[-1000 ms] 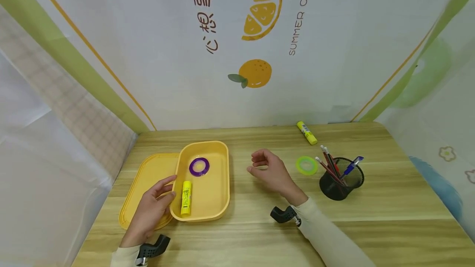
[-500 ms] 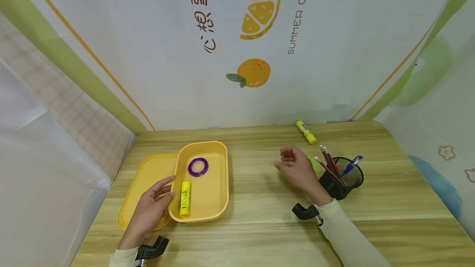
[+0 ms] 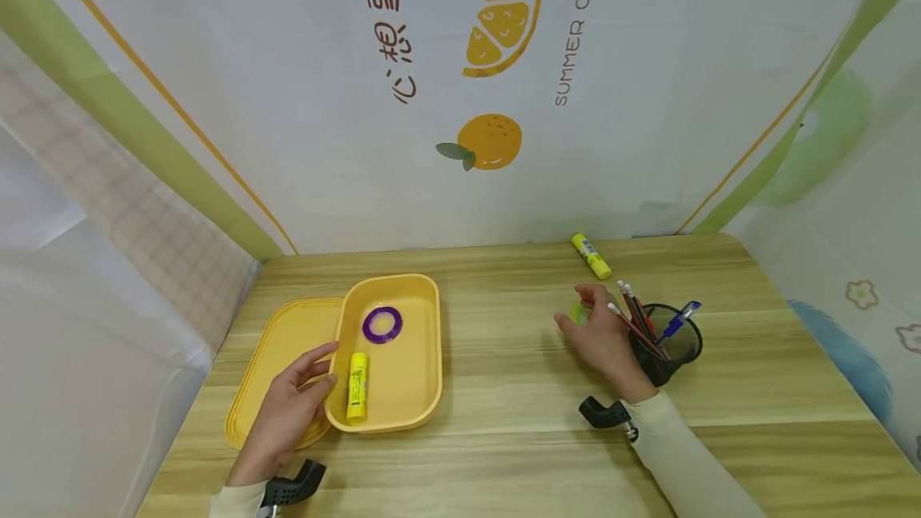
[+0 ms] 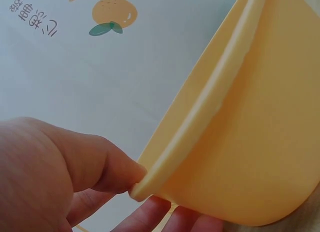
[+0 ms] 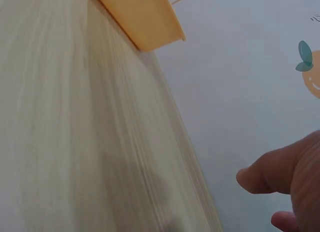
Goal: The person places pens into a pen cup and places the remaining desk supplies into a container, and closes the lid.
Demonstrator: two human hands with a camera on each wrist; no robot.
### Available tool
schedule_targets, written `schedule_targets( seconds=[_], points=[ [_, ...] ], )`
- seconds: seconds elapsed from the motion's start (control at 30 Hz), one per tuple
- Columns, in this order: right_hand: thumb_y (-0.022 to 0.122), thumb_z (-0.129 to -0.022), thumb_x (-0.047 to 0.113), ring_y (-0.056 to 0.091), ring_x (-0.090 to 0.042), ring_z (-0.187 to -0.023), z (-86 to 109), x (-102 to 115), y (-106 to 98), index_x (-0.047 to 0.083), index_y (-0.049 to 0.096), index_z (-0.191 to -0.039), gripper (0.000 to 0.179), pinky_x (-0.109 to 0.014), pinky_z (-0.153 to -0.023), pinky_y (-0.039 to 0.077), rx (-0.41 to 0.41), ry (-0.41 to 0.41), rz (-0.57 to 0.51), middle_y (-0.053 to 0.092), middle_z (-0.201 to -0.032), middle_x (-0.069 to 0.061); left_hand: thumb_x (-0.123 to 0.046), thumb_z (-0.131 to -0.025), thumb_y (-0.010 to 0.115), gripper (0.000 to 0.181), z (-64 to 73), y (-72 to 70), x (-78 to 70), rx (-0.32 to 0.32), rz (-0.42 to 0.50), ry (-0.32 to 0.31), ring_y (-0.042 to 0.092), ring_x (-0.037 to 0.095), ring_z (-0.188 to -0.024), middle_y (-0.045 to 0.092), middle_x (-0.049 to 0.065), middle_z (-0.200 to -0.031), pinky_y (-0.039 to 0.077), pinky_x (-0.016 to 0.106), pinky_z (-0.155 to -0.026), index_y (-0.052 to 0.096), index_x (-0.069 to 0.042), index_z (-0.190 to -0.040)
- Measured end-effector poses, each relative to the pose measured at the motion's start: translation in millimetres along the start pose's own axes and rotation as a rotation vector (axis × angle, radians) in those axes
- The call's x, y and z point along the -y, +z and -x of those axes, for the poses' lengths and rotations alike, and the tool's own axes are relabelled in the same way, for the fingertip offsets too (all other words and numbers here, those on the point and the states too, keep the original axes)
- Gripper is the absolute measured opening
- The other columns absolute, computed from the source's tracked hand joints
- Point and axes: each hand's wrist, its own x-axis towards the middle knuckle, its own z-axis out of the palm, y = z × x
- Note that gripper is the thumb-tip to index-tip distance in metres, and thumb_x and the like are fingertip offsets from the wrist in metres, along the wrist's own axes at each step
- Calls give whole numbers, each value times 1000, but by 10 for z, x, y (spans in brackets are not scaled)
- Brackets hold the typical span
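A yellow plastic box [image 3: 403,378] stands at the left of the table, holding a yellow glue stick [image 3: 357,387] and a purple tape roll [image 3: 382,325]. My left hand [image 3: 286,404] pinches the box's left rim; in the left wrist view the thumb lies on the rim [image 4: 200,109], with fingers beneath it. On the right, my right hand [image 3: 599,338] is low over a green tape roll [image 3: 579,313], thumb and fingers apart. Part of that roll shows between them, and the hand hides the rest. In the right wrist view the thumb [image 5: 272,172] is away from the fingertip below.
A black mesh pen holder [image 3: 679,350] with pencils and a blue pen stands just right of my right hand. Another yellow glue stick [image 3: 592,255] lies near the back edge. The yellow lid [image 3: 277,358] lies partly under the box. A white printed cloth [image 3: 374,182] hangs behind the table.
My right hand has moved right across the table, from beside the box to over the green tape roll. The left hand keeps its place at the box's rim.
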Motion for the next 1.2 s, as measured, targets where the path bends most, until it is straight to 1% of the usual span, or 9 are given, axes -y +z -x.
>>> schedule_targets(
  seconds=[0.13,0.27,0.4,0.47,0.57,0.73,0.9,1.07,1.2],
  points=[
    [75,-96,24,48,-46,-138,0,-15,8,2,42,-148,65,-60,-112,43,-27,11,46,43,-147,-26,-13,-107,57,54,2,2,-1,1,-2,-2,60,17,-102,50,19,-148,52,25,-67,47,-21,-159],
    [75,-96,20,51,-48,-133,-12,-42,24,1,42,-148,65,-61,-108,44,-43,12,64,43,-145,-29,-13,-108,57,53,1,3,5,5,1,1,60,17,-102,50,18,-149,51,25,-66,47,-21,-159],
    [75,-95,17,51,-48,-131,-20,-63,36,0,43,-147,64,-61,-110,43,-50,16,77,43,-145,-30,-13,-108,57,54,0,4,10,7,-2,9,60,18,-102,50,19,-150,51,26,-66,46,-20,-160],
    [75,-95,15,51,-49,-131,-24,-68,40,-1,43,-147,63,-61,-111,42,-54,15,81,43,-146,-31,-13,-108,57,53,-4,4,7,4,-7,2,60,18,-104,50,18,-150,52,25,-67,46,-21,-159],
    [75,-95,13,51,-49,-132,-27,-67,42,-1,44,-148,63,-62,-112,41,-50,7,80,42,-147,-31,-13,-108,56,54,-16,3,14,5,-15,5,60,18,-106,49,19,-151,52,25,-67,45,-21,-160],
    [75,-94,12,52,-47,-131,-35,-68,48,0,47,-149,62,-61,-109,44,-47,-4,86,42,-151,-30,-13,-108,56,55,-29,5,35,6,-17,5,59,17,-106,48,20,-151,51,25,-66,44,-19,-161],
    [76,-91,11,54,-46,-127,-55,-116,78,-2,49,-148,64,-61,-107,45,-60,-24,120,44,-150,-32,-13,-108,56,54,-25,10,23,2,-8,0,60,18,-104,50,19,-150,51,25,-66,45,-21,-160],
    [77,-88,10,53,-49,-130,-64,-144,101,-4,50,-148,67,-62,-109,46,-44,-28,146,44,-150,-33,-13,-108,56,53,-1,10,4,2,-11,-4,59,18,-103,50,19,-150,51,25,-66,46,-21,-160],
    [79,-87,12,54,-50,-129,-81,-164,110,-5,50,-148,70,-63,-107,47,-28,-41,178,47,-147,-34,-13,-108,56,53,3,8,-8,0,-16,-13,59,20,-104,49,18,-151,51,25,-66,46,-23,-160]
  ],
)
